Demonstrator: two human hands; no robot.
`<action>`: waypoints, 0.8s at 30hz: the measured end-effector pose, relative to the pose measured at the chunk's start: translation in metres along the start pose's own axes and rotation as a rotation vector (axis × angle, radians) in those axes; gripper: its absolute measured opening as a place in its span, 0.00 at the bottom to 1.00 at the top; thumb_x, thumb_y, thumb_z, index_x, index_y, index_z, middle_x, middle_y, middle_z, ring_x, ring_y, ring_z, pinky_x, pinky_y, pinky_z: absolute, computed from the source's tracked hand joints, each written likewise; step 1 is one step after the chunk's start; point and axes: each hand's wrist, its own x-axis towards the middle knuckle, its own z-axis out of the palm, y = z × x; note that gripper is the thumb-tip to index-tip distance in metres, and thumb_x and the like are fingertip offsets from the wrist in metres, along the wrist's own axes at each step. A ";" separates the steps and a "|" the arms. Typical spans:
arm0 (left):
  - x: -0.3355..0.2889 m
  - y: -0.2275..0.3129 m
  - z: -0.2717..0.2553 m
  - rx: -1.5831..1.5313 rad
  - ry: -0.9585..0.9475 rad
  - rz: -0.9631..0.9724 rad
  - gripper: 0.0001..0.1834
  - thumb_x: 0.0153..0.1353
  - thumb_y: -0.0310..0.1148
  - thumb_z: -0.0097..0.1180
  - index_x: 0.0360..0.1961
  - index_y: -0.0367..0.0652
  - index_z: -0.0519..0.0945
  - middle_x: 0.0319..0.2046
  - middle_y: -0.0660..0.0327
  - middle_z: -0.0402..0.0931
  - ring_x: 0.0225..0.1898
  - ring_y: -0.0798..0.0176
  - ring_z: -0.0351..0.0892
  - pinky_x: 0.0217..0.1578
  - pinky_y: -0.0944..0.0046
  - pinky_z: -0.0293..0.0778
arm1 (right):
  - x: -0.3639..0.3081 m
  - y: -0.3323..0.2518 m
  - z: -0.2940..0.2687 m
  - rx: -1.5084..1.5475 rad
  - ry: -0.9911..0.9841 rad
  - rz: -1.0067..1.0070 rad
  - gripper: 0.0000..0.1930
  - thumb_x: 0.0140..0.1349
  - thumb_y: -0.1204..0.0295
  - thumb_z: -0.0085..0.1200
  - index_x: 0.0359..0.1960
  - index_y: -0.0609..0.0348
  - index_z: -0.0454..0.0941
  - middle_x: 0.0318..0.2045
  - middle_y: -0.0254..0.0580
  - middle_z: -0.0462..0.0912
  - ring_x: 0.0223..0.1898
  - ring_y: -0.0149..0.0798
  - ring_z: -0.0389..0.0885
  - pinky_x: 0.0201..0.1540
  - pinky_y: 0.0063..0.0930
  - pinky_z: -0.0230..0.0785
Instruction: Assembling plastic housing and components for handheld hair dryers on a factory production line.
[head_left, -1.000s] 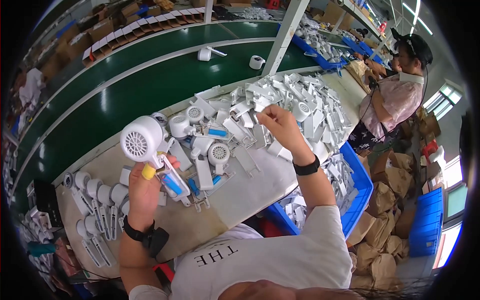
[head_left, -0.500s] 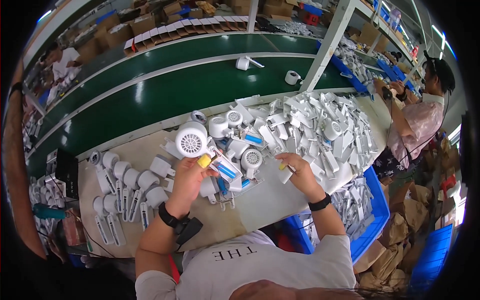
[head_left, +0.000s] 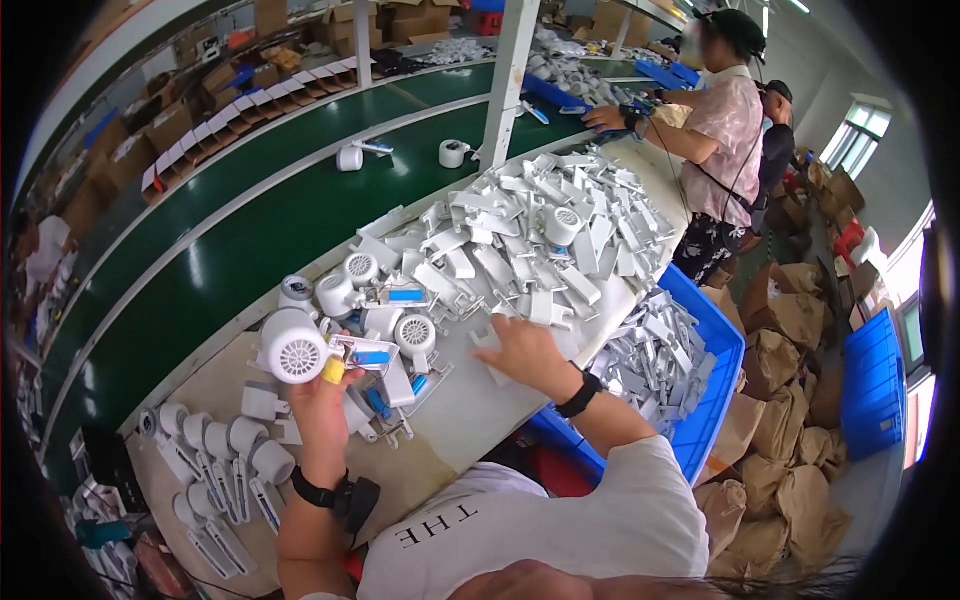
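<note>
My left hand [head_left: 322,415] is closed around a white handheld fan [head_left: 300,347] with a round grille, its open handle showing a blue cylindrical cell [head_left: 371,359]. Yellow wrapping [head_left: 333,371] covers a fingertip of that hand. My right hand [head_left: 530,355] is over the table at the near edge of a heap of white plastic handle covers [head_left: 560,215]. Its thumb and fingers are apart, and no held piece shows. A pale flat piece lies partly under it. Beside my left hand lie several more fan units [head_left: 415,332], some with blue cells.
Fans stand in rows [head_left: 215,437] at the table's left. A blue bin [head_left: 728,345] of white parts sits at the table's right edge. Beyond the table runs a green conveyor [head_left: 250,215] with a white post [head_left: 508,80]. A co-worker [head_left: 725,125] stands at far right, near brown bags [head_left: 785,410].
The whole view has swung to the right. My right hand has shifted toward the heap with its fingers spreading, and the small pale piece it held is out of its fingers. My left hand keeps the fan.
</note>
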 end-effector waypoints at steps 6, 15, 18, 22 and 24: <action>-0.011 0.004 0.019 0.167 0.014 0.117 0.15 0.57 0.21 0.51 0.47 0.34 0.71 0.44 0.51 0.74 0.45 0.61 0.75 0.36 0.65 0.77 | -0.006 -0.007 -0.005 0.171 -0.011 -0.038 0.22 0.49 0.60 0.57 0.43 0.61 0.70 0.36 0.50 0.73 0.38 0.49 0.76 0.38 0.39 0.70; -0.006 -0.023 0.026 -0.244 -0.028 -0.011 0.13 0.59 0.27 0.51 0.45 0.37 0.72 0.42 0.58 0.74 0.40 0.63 0.76 0.40 0.59 0.76 | 0.012 -0.087 -0.069 0.690 0.203 -0.433 0.28 0.45 0.73 0.61 0.51 0.59 0.68 0.44 0.50 0.73 0.40 0.50 0.76 0.42 0.36 0.70; -0.009 -0.022 0.018 -0.231 0.019 0.003 0.13 0.58 0.27 0.51 0.45 0.37 0.73 0.42 0.58 0.74 0.41 0.63 0.76 0.41 0.60 0.76 | 0.022 -0.095 -0.057 0.462 0.296 -0.583 0.28 0.45 0.72 0.62 0.51 0.59 0.68 0.47 0.53 0.73 0.42 0.51 0.76 0.43 0.35 0.70; -0.014 -0.022 0.014 -0.220 0.071 0.012 0.13 0.57 0.25 0.52 0.44 0.37 0.73 0.41 0.59 0.75 0.41 0.64 0.76 0.41 0.64 0.75 | 0.027 -0.110 -0.059 0.430 0.240 -0.702 0.30 0.43 0.74 0.61 0.52 0.59 0.68 0.47 0.53 0.73 0.44 0.52 0.75 0.45 0.35 0.70; -0.018 -0.023 0.013 -0.228 0.069 0.051 0.13 0.57 0.25 0.52 0.45 0.37 0.72 0.41 0.59 0.74 0.41 0.65 0.76 0.42 0.65 0.74 | 0.027 -0.116 -0.062 0.433 0.212 -0.736 0.30 0.42 0.75 0.61 0.51 0.61 0.68 0.48 0.52 0.72 0.45 0.51 0.74 0.46 0.35 0.70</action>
